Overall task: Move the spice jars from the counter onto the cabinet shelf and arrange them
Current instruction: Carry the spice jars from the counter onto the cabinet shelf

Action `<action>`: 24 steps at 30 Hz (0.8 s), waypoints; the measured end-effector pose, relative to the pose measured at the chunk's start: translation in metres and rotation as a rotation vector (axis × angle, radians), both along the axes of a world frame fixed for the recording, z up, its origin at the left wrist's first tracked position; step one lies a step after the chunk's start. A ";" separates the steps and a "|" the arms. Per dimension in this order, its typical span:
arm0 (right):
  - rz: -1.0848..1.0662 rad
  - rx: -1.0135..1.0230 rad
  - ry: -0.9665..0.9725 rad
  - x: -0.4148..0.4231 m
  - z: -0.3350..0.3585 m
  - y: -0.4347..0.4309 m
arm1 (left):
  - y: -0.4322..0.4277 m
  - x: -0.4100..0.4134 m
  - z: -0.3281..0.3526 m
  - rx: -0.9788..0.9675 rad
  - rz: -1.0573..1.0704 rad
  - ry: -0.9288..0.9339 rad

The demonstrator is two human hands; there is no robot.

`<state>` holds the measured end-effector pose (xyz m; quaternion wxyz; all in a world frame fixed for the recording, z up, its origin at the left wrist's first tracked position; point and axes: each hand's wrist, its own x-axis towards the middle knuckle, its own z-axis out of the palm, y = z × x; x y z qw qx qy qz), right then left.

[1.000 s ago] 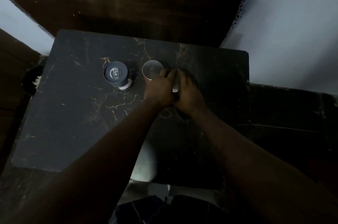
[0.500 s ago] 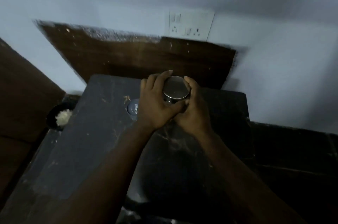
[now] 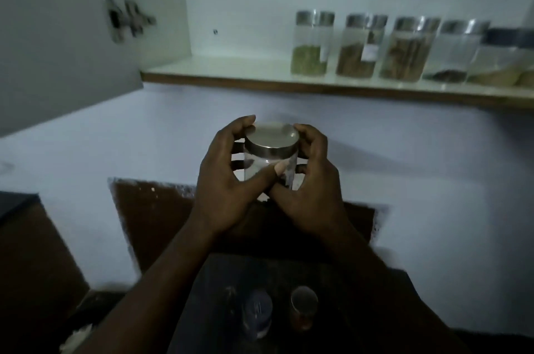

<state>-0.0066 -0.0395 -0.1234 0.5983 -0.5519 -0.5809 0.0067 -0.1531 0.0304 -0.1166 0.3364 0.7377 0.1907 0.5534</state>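
Between counter and shelf, in mid-air before the pale wall: a clear jar [image 3: 270, 163] with a metal lid, upright, long axis near vertical, cupped from both sides. Left hand [image 3: 224, 177] wrapped round the left wall, thumb laid across the front glass; right hand [image 3: 310, 180] clasped round the right wall, fingertips at the lid's rim. Both closed on the jar, neither free. Above and to the right, well apart: the cabinet shelf [image 3: 260, 80], bare at its left end, with a row of jars [image 3: 384, 47] filling the right half. Open space just left of the leftmost jar [image 3: 310, 44], so up, forward and slightly right from the hands. Right hand nearer that gap, likely the one to lead. Below on the dark counter [image 3: 361, 296]: two more jars waiting, a dark-lidded one [image 3: 257, 311] and a smaller brown one [image 3: 303, 306], close together. Jar base hidden behind the hands; contents too dim to tell.
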 end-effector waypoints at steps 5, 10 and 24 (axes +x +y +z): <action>-0.112 0.150 -0.137 -0.014 0.079 0.043 | 0.038 -0.003 0.078 0.068 0.045 -0.123; -0.182 0.176 -0.170 -0.004 0.136 0.081 | 0.073 0.016 0.136 0.089 0.159 -0.129; -0.376 -0.054 -0.286 0.052 0.158 0.152 | 0.163 0.093 0.164 0.020 0.361 0.026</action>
